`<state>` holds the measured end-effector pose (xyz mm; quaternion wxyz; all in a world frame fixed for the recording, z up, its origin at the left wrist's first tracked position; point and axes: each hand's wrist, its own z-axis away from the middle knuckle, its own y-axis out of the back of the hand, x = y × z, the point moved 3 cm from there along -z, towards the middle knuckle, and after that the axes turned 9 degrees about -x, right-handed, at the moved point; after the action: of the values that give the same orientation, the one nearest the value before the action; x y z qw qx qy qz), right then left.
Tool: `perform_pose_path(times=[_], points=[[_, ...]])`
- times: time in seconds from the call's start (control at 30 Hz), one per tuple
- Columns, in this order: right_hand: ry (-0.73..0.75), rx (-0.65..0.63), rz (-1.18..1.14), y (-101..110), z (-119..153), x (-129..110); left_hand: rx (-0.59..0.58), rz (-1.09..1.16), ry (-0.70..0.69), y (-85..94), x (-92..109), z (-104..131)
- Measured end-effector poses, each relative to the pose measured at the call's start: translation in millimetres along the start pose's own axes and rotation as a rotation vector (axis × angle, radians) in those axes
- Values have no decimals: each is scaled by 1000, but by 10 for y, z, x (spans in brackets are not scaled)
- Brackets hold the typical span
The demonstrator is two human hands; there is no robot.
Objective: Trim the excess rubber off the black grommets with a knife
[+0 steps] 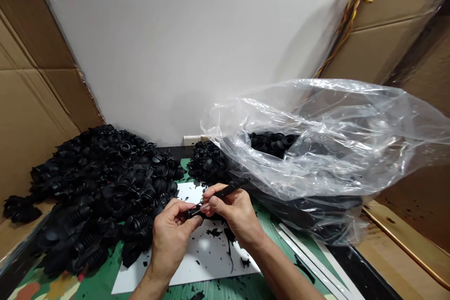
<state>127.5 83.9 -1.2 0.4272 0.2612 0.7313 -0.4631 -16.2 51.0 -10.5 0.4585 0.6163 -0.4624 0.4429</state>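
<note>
My left hand [172, 229] is closed, pinching a small black ribbed rubber part [193, 212] between thumb and fingers. Held like a pen in my right hand [235, 208] is a craft knife with a black handle [230, 188]; its thin metal tip meets the rubber part. Both hands work close together over a white sheet [207, 253] strewn with black rubber scraps [213, 232]. Fingers cover much of the part, so its full shape is hidden.
A large heap of black ribbed rubber parts [116, 183] lies to the left, a smaller black pile [208, 161] behind my hands. At right, a clear plastic bag [326, 164] holds more parts. Metal strips [309, 258] lie on the green surface [270, 229]; cardboard [38, 70] stands at both sides.
</note>
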Motion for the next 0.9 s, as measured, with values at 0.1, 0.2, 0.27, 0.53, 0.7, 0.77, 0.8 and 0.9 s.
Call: perform_pose_path(times=[0.1,0.2,0.27,0.53,0.7,0.77,0.8,0.9], points=[[-39,55,5,23,-2,23,7,-1,-15,-11,34,5],[-57,84,25,30,4,29,7,-3,-25,-18,55,12],[-54,80,32,30,6,29,8,-6,-18,-16,55,18],[-13,7,92,9,20,51,-15,12,49,-12,20,21],[311,26,472,-3,63,-55,-63,-28,31,-49,12,52],[449,142,632,76,57,-118,-75,-62,-43,-64,16,67],[474,217,654,141,44,-137,-73,-76,-79,-67,15,71],[367,384,566,351,-23,-121,-50,-98,-117,-60,-1,69]])
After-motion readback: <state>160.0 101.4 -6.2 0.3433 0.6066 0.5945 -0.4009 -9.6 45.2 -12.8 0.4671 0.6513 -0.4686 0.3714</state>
